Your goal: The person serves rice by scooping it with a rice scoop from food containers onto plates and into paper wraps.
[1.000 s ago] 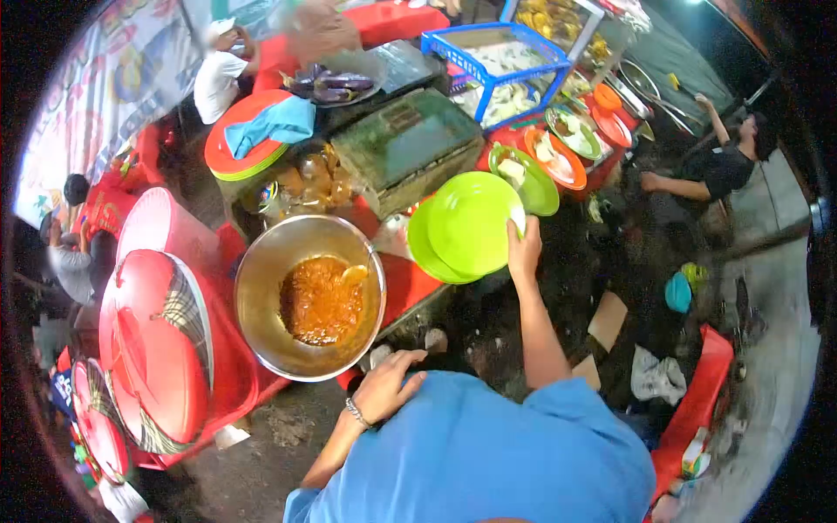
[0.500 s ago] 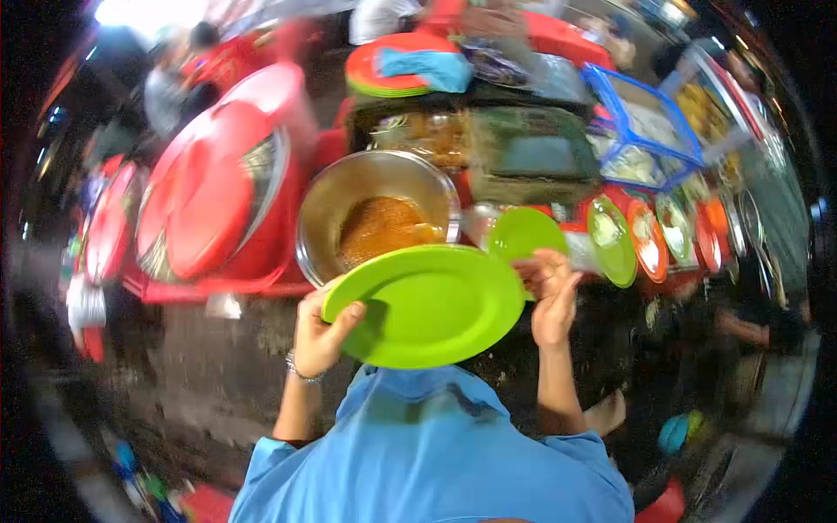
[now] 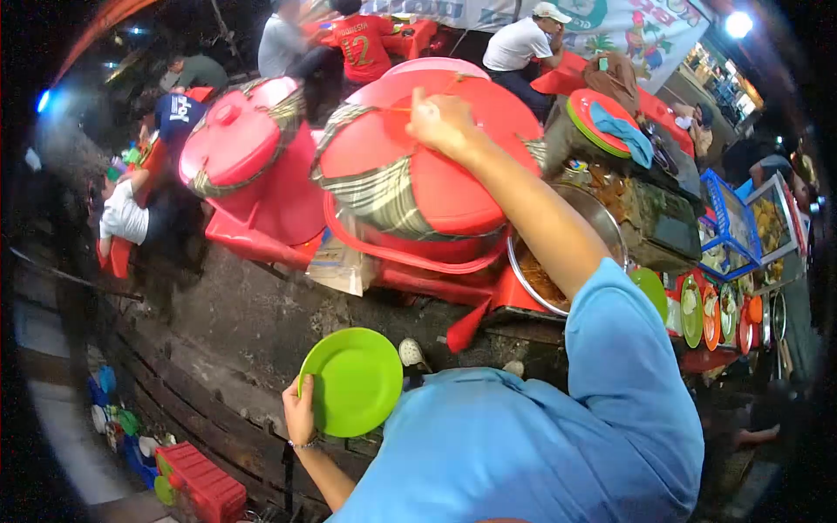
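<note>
My left hand (image 3: pixel 299 414) grips the rim of a green plate (image 3: pixel 356 383), held low on the left with nothing on it. Reaching forward, my right hand (image 3: pixel 440 124) is closed at the top middle of a large red tub lid (image 3: pixel 462 196); the knob under it is mostly hidden. A checked cloth (image 3: pixel 384 193) wraps the tub's edge. Under my right forearm stands a metal bowl (image 3: pixel 622 240) with reddish-brown food, partly covered by the arm.
A smaller pink lidded tub (image 3: pixel 231 139) stands to the left. Stacked plates (image 3: pixel 582 122) with a blue cloth (image 3: pixel 623 135), a blue rack (image 3: pixel 724 231) and several plates of food (image 3: pixel 691 314) are on the right. People sit behind. A red crate (image 3: pixel 200 484) lies lower left.
The view has swung left toward the red tubs. My left hand has carried the plate down and left; my right hand has gone from beside the plate to the large lid.
</note>
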The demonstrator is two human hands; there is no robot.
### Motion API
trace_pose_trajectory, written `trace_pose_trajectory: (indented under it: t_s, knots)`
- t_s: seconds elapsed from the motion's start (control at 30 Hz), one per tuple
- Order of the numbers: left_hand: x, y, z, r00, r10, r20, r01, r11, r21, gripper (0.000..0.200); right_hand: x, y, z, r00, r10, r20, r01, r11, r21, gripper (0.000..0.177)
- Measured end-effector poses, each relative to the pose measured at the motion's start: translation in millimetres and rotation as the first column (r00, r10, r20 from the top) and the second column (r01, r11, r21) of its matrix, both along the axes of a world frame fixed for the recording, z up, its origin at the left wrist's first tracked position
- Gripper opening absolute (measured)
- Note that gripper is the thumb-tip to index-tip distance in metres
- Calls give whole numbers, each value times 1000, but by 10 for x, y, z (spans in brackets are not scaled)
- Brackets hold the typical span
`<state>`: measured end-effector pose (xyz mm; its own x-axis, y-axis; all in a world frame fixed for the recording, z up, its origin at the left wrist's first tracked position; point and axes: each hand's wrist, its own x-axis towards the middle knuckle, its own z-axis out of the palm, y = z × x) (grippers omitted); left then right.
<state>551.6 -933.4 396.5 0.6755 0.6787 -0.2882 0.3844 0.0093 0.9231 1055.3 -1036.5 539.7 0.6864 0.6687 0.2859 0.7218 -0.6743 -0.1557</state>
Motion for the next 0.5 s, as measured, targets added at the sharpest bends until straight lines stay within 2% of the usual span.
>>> trace_pose_trajectory:
  t_s: [0.03, 0.07, 0.1, 0.13, 0.17, 0.2, 0.27, 0.3, 0.33, 0.4, 0.43, 0.47, 0.5]
  knots:
    - [-80, 126, -79, 997, 74, 34, -72, 996, -54, 43, -59, 147, -35, 998, -52, 28, 53, 998, -30, 47]
    - [-162, 233, -129, 996, 89, 30, -87, 994, -69, 43, -63, 147, 4, 996, -83, -37, 83, 996, 12, 42]
    - [-146, 309, -112, 986, 164, 38, -161, 983, -87, 43, 63, 148, -130, 998, -43, -47, 47, 996, 76, 38]
    - [-141, 399, -115, 969, 241, 50, -235, 967, -103, 42, 106, 88, -181, 993, -14, -116, 25, 995, 100, 40]
    - [-166, 509, -137, 972, 228, 58, -228, 974, -10, 42, -57, 38, -51, 991, -57, -125, 81, 977, 197, 48]
    - [-285, 641, -374, 958, 281, 57, -277, 959, -65, 42, -99, 81, 7, 993, -37, -113, 57, 982, 179, 48]
    - [-240, 708, -298, 899, 399, 181, -354, 905, -234, 42, -149, 255, 87, 1000, 4, 6, -6, 906, 422, 55]
    - [-200, 755, -296, 855, 474, 208, -407, 864, -296, 42, -71, 471, 131, 985, 104, 136, -156, 877, 455, 57]
    - [-190, 809, -312, 856, 479, 192, -414, 860, -298, 42, 43, 732, 186, 946, 186, 265, -297, 827, 477, 59]
    - [-146, 912, -342, 802, 520, 293, -389, 828, -404, 41, -158, 1335, 550, 966, 247, 76, -252, 841, 478, 50]
    - [-79, 932, -340, 816, 508, 275, -381, 832, -403, 41, -373, 1572, 819, 922, 223, -317, -127, 946, 298, 43]
    - [14, 923, -322, 785, 546, 291, -405, 809, -426, 41, -130, 1939, 601, 847, 523, 95, -463, 639, 614, 39]
    - [89, 909, -316, 754, 581, 307, -423, 787, -449, 42, -140, 2241, 604, 852, 468, -236, -251, 760, 600, 36]
